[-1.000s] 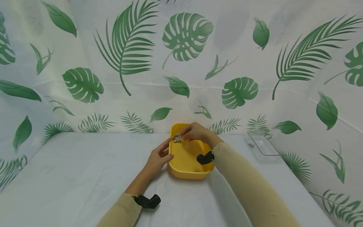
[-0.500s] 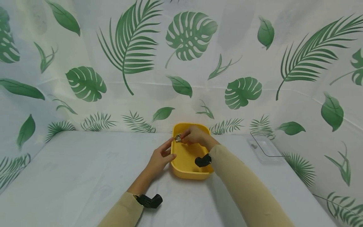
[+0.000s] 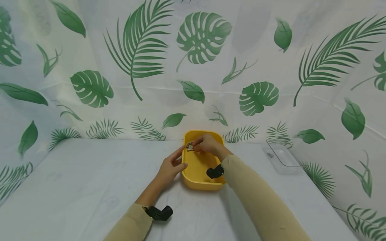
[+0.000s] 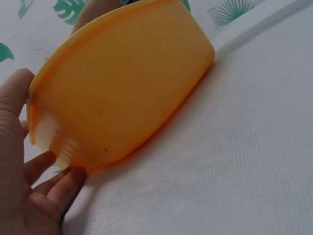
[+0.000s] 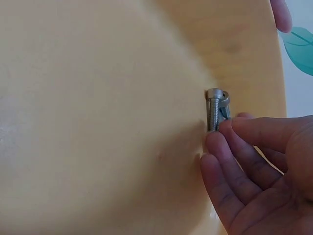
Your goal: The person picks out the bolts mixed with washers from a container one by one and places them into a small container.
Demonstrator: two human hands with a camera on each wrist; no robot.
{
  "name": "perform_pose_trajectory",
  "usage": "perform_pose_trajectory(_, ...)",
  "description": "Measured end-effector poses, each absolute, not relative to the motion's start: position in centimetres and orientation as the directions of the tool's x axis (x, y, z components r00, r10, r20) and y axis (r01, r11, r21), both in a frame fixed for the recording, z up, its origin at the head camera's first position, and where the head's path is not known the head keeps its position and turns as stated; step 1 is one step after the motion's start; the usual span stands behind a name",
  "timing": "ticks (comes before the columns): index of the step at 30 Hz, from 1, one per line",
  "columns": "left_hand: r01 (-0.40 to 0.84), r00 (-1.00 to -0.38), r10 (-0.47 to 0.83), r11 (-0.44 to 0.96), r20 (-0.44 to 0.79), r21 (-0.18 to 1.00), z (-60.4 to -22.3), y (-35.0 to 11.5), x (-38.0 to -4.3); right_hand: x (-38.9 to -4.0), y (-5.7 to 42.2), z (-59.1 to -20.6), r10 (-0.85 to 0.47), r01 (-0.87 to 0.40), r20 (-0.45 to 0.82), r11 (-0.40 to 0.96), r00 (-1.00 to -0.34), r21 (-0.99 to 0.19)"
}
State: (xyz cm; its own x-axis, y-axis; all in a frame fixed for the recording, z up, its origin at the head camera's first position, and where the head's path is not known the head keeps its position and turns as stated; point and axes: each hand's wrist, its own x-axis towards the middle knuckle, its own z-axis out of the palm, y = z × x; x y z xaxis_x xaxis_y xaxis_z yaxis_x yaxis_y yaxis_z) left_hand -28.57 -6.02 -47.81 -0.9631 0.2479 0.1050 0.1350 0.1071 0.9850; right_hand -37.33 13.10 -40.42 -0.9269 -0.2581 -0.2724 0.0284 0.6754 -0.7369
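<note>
My left hand point(image 3: 168, 169) holds the left wall of a yellow plastic bin point(image 3: 203, 186). In the left wrist view its thumb lies at the rim and its fingertips press the outer wall low down. Reaching inside the bin, my right hand point(image 3: 208, 144) pinches a silver socket-head screw point(image 5: 214, 107) between thumb and fingers, by its threaded end. Another small metal piece point(image 5: 225, 100) sits right against the screw. In the head view these form a small metal cluster point(image 3: 189, 146) by the bin's left inner wall; the fingers partly hide it.
A clear plastic box point(image 3: 281, 160) stands to the right on the white tablecloth point(image 3: 90, 187), with a small metal piece point(image 3: 270, 155) in it. Behind the table hangs a white curtain point(image 3: 217, 93) printed with green leaves.
The head view has shifted slightly. My right hand has lowered a little into the bin with the metal pieces, then stays nearly still. My left hand keeps its place on the bin.
</note>
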Motion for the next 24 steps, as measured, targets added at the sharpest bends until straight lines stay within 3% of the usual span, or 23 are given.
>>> perform_pose_trajectory(14,0.134,-0.963,0.251,0.112,0.103,0.985,-47.9,-6.05,-28.7,-37.22,12.86,-40.97,-0.232,0.018,-0.235,0.674,-0.944,-0.739)
perform_pose_trajectory(24,0.122,-0.964,0.249,0.103,0.094,0.987,-47.91,-6.08,-28.71,-37.15,12.64,-40.66,-0.322,0.021,-0.325,0.681,-0.889,-0.732)
